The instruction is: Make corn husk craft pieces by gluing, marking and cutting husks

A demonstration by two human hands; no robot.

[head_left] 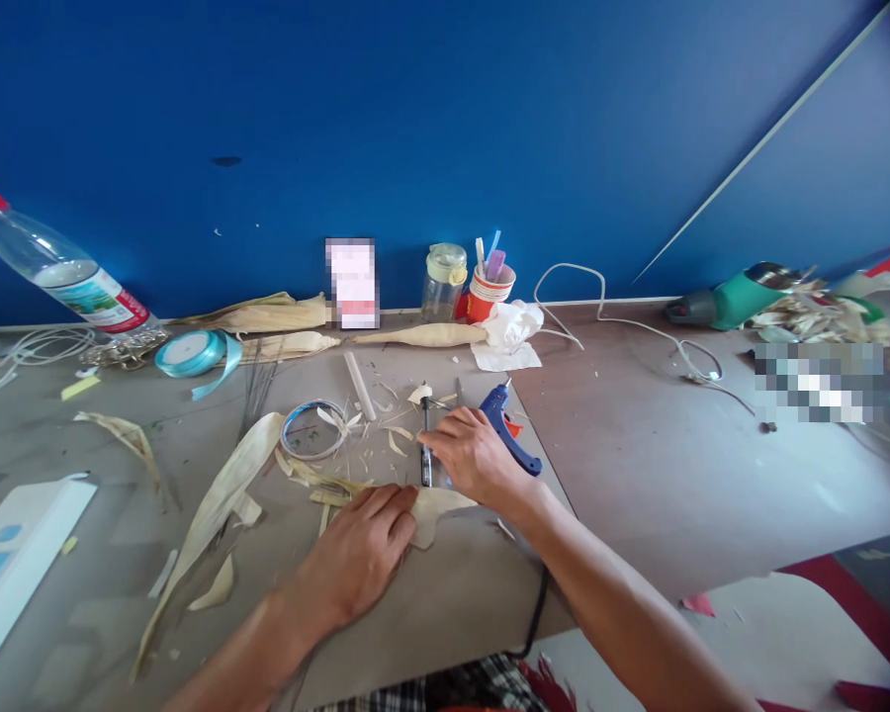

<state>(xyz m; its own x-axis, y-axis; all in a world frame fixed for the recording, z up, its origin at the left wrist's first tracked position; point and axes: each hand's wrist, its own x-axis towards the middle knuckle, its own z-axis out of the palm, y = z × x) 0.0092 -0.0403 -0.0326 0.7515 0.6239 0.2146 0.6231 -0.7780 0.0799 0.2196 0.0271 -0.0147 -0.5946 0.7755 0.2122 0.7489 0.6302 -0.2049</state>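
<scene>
A pale piece of dried corn husk (436, 510) lies on the work mat, its left side under my left hand (363, 549). The fingers of that hand are together and bent, pressing the husk down. Just beyond it, my right hand (475, 453) has its fingers closed over a black pen (426, 468), which points away from me. The thumb side of this hand is partly hidden. Right beside my right hand rests a blue glue gun (505, 430) with an orange trigger. A roll of tape (288, 435) and small husk scraps lie left of the pen.
Long husks (222, 509) lie to the left, near a ribbon roll (189, 353) and a big plastic bottle (93, 287). Against the blue wall stand a phone (352, 282), a jar (443, 282) and a paper cup (491, 292). A white cable (600, 297) runs right.
</scene>
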